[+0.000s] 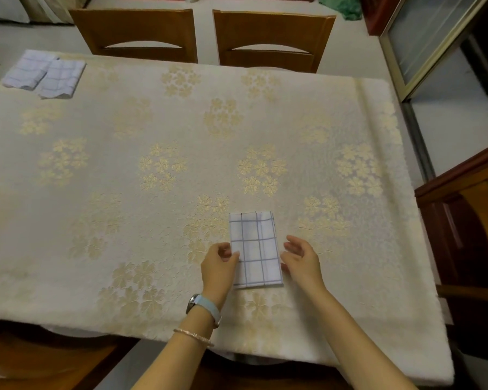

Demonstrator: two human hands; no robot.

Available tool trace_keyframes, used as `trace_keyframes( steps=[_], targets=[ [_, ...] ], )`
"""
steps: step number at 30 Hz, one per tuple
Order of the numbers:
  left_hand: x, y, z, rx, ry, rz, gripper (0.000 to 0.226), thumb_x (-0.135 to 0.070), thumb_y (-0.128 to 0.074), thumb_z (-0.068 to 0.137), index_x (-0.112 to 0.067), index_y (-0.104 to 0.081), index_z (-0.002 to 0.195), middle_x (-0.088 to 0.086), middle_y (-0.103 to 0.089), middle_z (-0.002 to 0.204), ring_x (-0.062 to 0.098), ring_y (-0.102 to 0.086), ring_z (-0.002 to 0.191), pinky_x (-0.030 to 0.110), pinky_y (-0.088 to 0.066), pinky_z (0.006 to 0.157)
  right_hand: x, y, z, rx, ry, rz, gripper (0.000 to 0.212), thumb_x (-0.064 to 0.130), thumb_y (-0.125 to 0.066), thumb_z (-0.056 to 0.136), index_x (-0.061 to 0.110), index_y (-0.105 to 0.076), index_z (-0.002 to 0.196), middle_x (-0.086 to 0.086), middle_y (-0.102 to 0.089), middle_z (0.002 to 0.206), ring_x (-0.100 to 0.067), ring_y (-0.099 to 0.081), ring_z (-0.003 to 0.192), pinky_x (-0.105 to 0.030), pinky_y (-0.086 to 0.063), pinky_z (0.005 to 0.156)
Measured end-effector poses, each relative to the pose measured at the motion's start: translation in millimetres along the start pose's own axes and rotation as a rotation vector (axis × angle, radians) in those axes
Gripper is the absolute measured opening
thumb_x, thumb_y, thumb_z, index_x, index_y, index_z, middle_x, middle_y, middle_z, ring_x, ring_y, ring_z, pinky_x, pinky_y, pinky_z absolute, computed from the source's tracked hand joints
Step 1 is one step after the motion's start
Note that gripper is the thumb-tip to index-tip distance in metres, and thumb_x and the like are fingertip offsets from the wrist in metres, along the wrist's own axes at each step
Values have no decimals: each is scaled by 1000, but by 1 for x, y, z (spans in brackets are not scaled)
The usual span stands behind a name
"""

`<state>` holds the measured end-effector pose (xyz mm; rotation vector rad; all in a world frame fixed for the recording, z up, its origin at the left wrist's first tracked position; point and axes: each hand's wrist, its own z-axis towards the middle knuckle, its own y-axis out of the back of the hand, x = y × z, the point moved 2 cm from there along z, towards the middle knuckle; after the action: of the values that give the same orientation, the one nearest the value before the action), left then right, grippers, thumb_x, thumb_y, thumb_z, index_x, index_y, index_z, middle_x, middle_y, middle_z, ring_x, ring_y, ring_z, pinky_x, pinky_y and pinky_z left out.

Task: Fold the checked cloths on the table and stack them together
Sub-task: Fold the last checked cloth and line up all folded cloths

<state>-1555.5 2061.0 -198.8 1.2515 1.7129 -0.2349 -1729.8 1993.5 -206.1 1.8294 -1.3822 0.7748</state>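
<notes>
A white cloth with blue checks (254, 250) lies folded into a narrow rectangle near the table's front edge. My left hand (219, 267) touches its left edge with thumb and fingers pinched at the fabric. My right hand (302, 258) hovers beside its right edge, fingers spread, holding nothing. At the far left corner of the table lie two more folded checked cloths (44, 73), side by side and slightly overlapping.
The table (152, 136) wears a cream tablecloth with gold flower patterns. Two wooden chairs (200, 38) stand at the far side. Another wooden chair (468, 237) is at the right. A glass door (434, 38) is at the upper right.
</notes>
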Motion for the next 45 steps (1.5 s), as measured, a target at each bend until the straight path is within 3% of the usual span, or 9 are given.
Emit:
trace_keyframes(
  steps=[8,13,19,24,28,31,35,40,45],
  targets=[
    [-5,-4,5,68,143,-103,15,-18,-62,91,-12,-65,104,4,-69,99,21,-65,95,41,-56,88,9,-8,11,43,-56,-52,32,1,-66,87,17,-59,114,2,-63,106,-23,-64,105,-46,-54,97],
    [-11,3,0,136,160,-206,17,-22,-54,97,-11,-61,108,5,-66,103,19,-63,90,28,-50,69,15,-9,9,130,-68,-100,37,8,-62,93,8,-52,129,-9,-63,117,-25,-64,103,-32,-55,84],
    [-11,20,-12,201,205,-361,21,-20,-53,98,-7,-61,113,13,-69,110,27,-67,99,36,-56,79,21,-13,0,227,-83,-144,41,25,-61,95,11,-53,133,-9,-66,120,-29,-68,103,-45,-56,92],
    [-15,43,-27,178,179,-460,22,-21,-54,98,-8,-62,114,14,-71,109,27,-68,96,33,-55,73,35,-23,-20,369,-157,3,35,27,-61,96,9,-59,127,-12,-70,118,-23,-69,100,-26,-56,75],
    [-15,67,-42,128,158,-551,24,-23,-55,98,-7,-63,115,14,-72,109,30,-69,100,37,-57,77,47,-42,-40,526,-238,177,32,24,-60,96,2,-68,117,-14,-74,105,-31,-68,95,-40,-53,87],
    [-12,89,-57,67,132,-591,23,-22,-54,98,-8,-63,114,12,-73,107,28,-70,99,38,-58,79,57,-56,-55,621,-182,155,30,23,-59,97,5,-68,119,-16,-71,117,-34,-66,109,-48,-50,99],
    [-10,124,-80,-52,81,-595,21,-22,-53,99,-12,-62,115,10,-73,107,26,-70,99,39,-59,82,77,-75,-80,680,-69,72,25,19,-60,96,10,-68,118,-13,-71,117,-31,-68,108,-39,-55,87],
    [-4,173,-108,-218,18,-607,20,-26,-54,98,-18,-62,114,8,-71,108,23,-69,100,34,-57,78,102,-111,-116,745,63,-25,22,18,-63,94,12,-68,115,-9,-74,112,-28,-70,104,-42,-56,91],
    [9,229,-138,-325,-26,-635,18,-27,-53,98,-20,-63,111,3,-75,102,20,-72,94,38,-60,80,117,-162,-158,772,222,-147,15,24,-64,94,16,-72,103,-5,-76,99,-22,-73,93,-38,-60,80]
  ],
)
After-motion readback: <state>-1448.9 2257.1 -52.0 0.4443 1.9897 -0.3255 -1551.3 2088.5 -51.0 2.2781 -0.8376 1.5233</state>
